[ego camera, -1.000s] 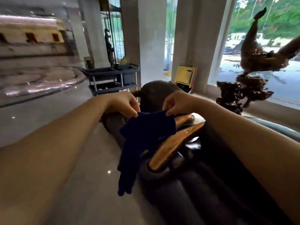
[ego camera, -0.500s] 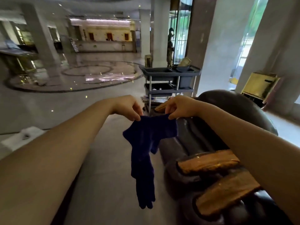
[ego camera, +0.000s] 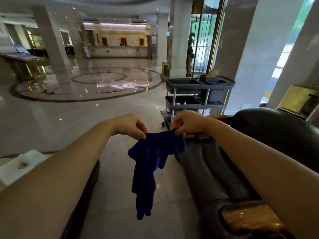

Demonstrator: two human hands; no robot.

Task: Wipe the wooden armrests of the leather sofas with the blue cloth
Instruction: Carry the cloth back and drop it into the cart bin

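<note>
One blue cloth (ego camera: 151, 163), held up in the air over the floor (ego camera: 51, 118), just left of the dark leather sofa (ego camera: 215, 169). Deep blue, soft-looking, bunched; top edge stretched roughly level between the two hands, the rest hanging down in a narrow, twisted tail with a lobed end. A shorter flap hangs off its right side.

Two hands, both pinching the cloth's top edge. Left hand (ego camera: 131, 125): thumb and fingertips closed on the left corner, knuckles up. Right hand (ego camera: 188, 123): thumb and fingertips closed on the right corner, other fingers curled. Both forearms bare, reaching forward from the lower corners and converging toward the middle.

One wooden armrest (ego camera: 248, 219) clearly visible, lower right, glossy brown top set in the dark leather, partly covered by the right forearm. Cloth is well apart from it, not touching. The sofa's rounded back rises at right.

One grey cleaning cart (ego camera: 198, 88) beyond the hands, two trays visible plus bins on top. One gold-coloured bin (ego camera: 300, 99) at far right. Polished lobby floor with a circular inlay; several pillars, counted three near ones. White object at left edge, too blurred to identify.
</note>
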